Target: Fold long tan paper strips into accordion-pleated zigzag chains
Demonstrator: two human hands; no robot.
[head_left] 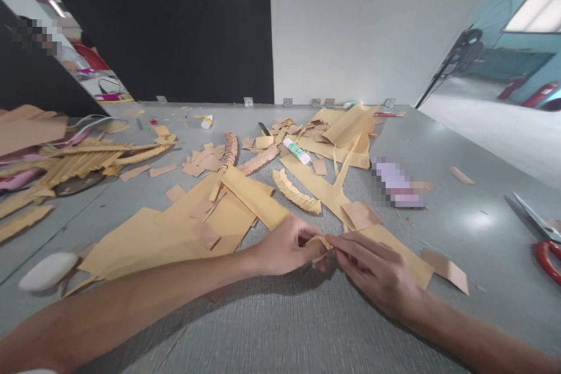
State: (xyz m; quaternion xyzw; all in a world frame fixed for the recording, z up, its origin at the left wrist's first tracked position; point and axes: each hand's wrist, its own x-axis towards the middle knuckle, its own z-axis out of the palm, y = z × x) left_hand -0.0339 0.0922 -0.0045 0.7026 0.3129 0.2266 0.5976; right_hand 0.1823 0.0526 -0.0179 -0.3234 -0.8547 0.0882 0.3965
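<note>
Grey desk (pixel 272 327) is a total mess of paper scraps, with a black panel (pixel 197 23) and a white panel (pixel 350 23) across the top of the frame and red-handled scissors (pixel 547 257) at the right edge. Small tan paper piece (pixel 321 241) sits just below centre, pinched between the left hand's (pixel 283 247) fingers, with the right hand's (pixel 379 266) fingertips closed on its near edge. Looks like fold work, so I'd go light on the pinch and line up edges before creasing.

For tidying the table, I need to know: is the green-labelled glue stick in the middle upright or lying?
Lying on its side: the glue stick shows its long body stretched slantwise among the paper pieces.
</note>
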